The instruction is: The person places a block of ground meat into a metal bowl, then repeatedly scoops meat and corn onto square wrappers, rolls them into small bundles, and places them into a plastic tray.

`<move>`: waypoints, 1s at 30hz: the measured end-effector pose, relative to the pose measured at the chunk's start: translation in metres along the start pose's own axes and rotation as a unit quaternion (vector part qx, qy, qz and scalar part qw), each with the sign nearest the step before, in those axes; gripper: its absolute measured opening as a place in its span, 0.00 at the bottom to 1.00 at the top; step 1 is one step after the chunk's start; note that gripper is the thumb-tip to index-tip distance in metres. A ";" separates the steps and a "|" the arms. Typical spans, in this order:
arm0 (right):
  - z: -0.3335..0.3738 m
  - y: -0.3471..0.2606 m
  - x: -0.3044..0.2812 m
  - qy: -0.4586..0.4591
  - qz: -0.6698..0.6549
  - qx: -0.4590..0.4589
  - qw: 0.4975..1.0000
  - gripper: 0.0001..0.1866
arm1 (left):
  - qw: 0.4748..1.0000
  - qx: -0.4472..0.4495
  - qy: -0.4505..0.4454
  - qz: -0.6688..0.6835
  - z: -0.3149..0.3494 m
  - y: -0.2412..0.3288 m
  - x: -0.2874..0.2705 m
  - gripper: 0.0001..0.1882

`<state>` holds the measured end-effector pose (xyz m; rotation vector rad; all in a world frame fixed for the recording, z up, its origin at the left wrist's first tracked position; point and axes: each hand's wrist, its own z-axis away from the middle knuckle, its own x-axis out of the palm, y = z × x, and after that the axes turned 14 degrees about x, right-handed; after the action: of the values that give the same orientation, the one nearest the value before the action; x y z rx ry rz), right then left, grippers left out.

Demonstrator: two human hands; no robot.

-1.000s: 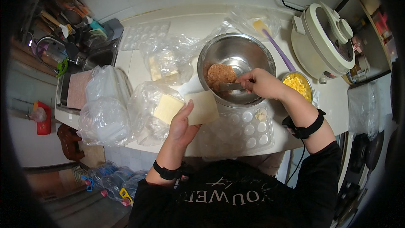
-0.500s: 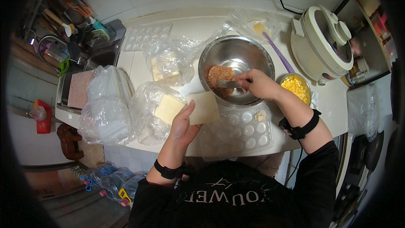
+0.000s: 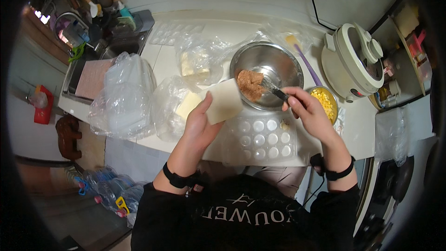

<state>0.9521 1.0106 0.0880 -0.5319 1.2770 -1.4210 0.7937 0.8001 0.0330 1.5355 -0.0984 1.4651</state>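
My left hand point(image 3: 200, 123) pinches a pale square dough wrapper point(image 3: 225, 100), thumb on top, beside the near left rim of a steel mixing bowl point(image 3: 288, 60). My right hand point(image 3: 309, 109) grips the dark handle of a small flat spatula point(image 3: 278, 93). Its tip reaches into the bowl against a lump of brown minced filling point(image 3: 249, 83). Left of my left hand, a stack of wrappers point(image 3: 188, 106) shows at the mouth of a clear plastic bag. Below the bowl lies a clear plastic tray point(image 3: 246, 151) with round wells; a small pale folded piece point(image 3: 284, 124) sits at its far right.
A bowl of chopped yellow food point(image 3: 324, 104) stands right of the steel bowl, with a purple-handled spatula point(image 3: 307, 66) leaning by it. Farther right is a white electric cooker point(image 3: 346, 58). Bagged trays point(image 3: 123, 95) and a sink point(image 3: 125, 44) are at left.
My right hand has drawn back toward me and right, turning the spatula so its handle points down right. The wrapper in my left hand has tilted up. The whole view has shifted slightly.
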 end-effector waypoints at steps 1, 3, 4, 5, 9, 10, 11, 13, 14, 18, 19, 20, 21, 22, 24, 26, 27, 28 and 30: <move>0.010 -0.001 0.007 0.025 0.030 -0.028 0.999 0.15 | 0.999 0.004 -0.042 0.012 0.003 -0.001 0.007 0.25; 0.020 -0.004 0.022 0.094 0.146 -0.134 0.976 0.17 | 0.997 0.008 -0.070 0.029 0.008 -0.004 0.021 0.26; 0.026 -0.005 0.029 0.122 0.171 -0.145 0.967 0.19 | 0.992 0.018 -0.115 0.055 0.010 -0.006 0.027 0.26; 0.031 -0.005 0.036 0.147 0.194 -0.158 0.957 0.21 | 0.992 0.018 -0.117 0.041 0.012 -0.007 0.032 0.26; 0.036 -0.002 0.058 0.235 0.293 -0.209 0.903 0.30 | 0.956 0.129 -0.205 -0.164 0.021 -0.012 0.041 0.27; 0.037 0.000 0.063 0.252 0.330 -0.236 0.878 0.34 | 0.938 0.153 -0.210 -0.229 0.023 -0.013 0.041 0.27; 0.038 0.001 0.068 0.250 0.337 -0.243 0.875 0.34 | 0.931 0.168 -0.216 -0.243 0.025 -0.014 0.041 0.27; 0.042 0.003 0.076 0.246 0.350 -0.256 0.867 0.35 | 0.946 0.157 -0.213 -0.189 0.028 -0.014 0.040 0.27; 0.044 0.004 0.078 0.238 0.349 -0.252 0.871 0.37 | 0.967 0.127 -0.194 -0.107 0.028 -0.014 0.039 0.27; 0.058 0.000 0.068 0.207 0.383 -0.240 0.868 0.36 | 0.979 0.119 -0.164 -0.020 0.028 -0.012 0.034 0.25; 0.061 -0.001 0.064 0.207 0.388 -0.236 0.867 0.36 | 0.974 0.139 -0.155 -0.085 0.029 -0.011 0.033 0.25; 0.064 -0.003 0.061 0.210 0.388 -0.234 0.866 0.36 | 0.958 0.173 -0.182 -0.141 0.030 -0.010 0.032 0.24; 0.064 -0.005 0.059 0.222 0.395 -0.242 0.858 0.36 | 0.940 0.194 -0.196 -0.204 0.031 -0.009 0.031 0.24; 0.063 -0.007 0.058 0.238 0.398 -0.251 0.850 0.36 | 0.923 0.202 -0.196 -0.263 0.033 -0.008 0.031 0.24; 0.057 -0.009 0.058 0.245 0.416 -0.269 0.834 0.36 | 0.910 0.209 -0.223 -0.281 0.039 -0.009 0.034 0.24; 0.049 -0.009 0.063 0.249 0.421 -0.271 0.829 0.37 | 0.941 0.180 -0.221 -0.184 0.040 -0.009 0.037 0.24; 0.047 -0.008 0.064 0.246 0.427 -0.267 0.828 0.37 | 0.964 0.150 -0.207 -0.076 0.040 -0.008 0.037 0.26; 0.048 -0.007 0.064 0.241 0.420 -0.258 0.836 0.38 | 0.974 0.120 -0.190 0.032 0.040 -0.006 0.037 0.27; 0.051 -0.005 0.065 0.228 0.409 -0.245 0.849 0.37 | 0.977 0.113 -0.157 0.092 0.038 0.000 0.034 0.27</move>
<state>0.9746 0.9307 0.0880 0.0774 1.9589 -0.4865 0.8305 0.7936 0.0678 1.9824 -0.2758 1.3989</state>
